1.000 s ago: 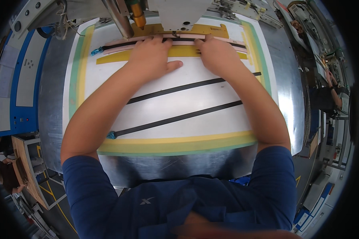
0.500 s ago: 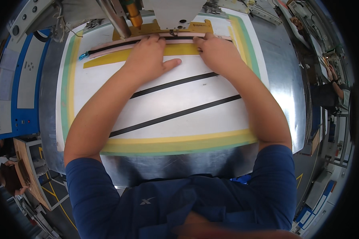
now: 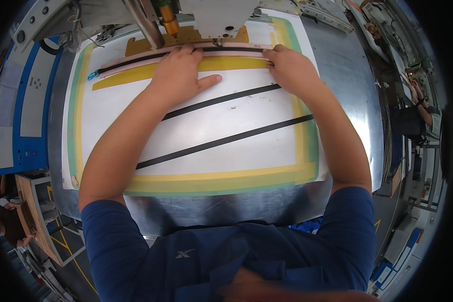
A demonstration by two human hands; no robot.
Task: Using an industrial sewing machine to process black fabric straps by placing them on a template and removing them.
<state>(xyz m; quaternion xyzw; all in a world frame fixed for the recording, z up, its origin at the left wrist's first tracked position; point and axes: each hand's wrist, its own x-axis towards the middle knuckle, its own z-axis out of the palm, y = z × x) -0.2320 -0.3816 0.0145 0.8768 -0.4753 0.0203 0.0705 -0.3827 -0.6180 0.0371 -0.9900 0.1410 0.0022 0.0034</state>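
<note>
A narrow black strip (image 3: 128,64), with a shiny blue piece (image 3: 92,75) at its left end, lies along a pale pink band (image 3: 117,69) beneath a machine head (image 3: 219,17). My left hand (image 3: 178,73) presses its fingers flat over strip and band, its thumb spread out to the right. Farther right, my right hand (image 3: 293,68) has its fingers bent and closed on the right part of the strip; its fingertips are partly hidden. Mustard-yellow pieces (image 3: 226,63) border the band, all on a white sheet (image 3: 211,121) edged with yellow and green tape.
A metal cylinder (image 3: 145,25) and a brass-coloured nozzle (image 3: 169,22) hang close above my left fingers. Two black lines (image 3: 221,143) cross the sheet. The sheet lies on a metal table (image 3: 345,100). A blue cabinet (image 3: 22,100) stands left; other people are at both sides.
The white sheet, with the strip and yellow pieces, has shifted left under the machine head. My left hand has gone slightly left with it; my right hand has moved right along the strip.
</note>
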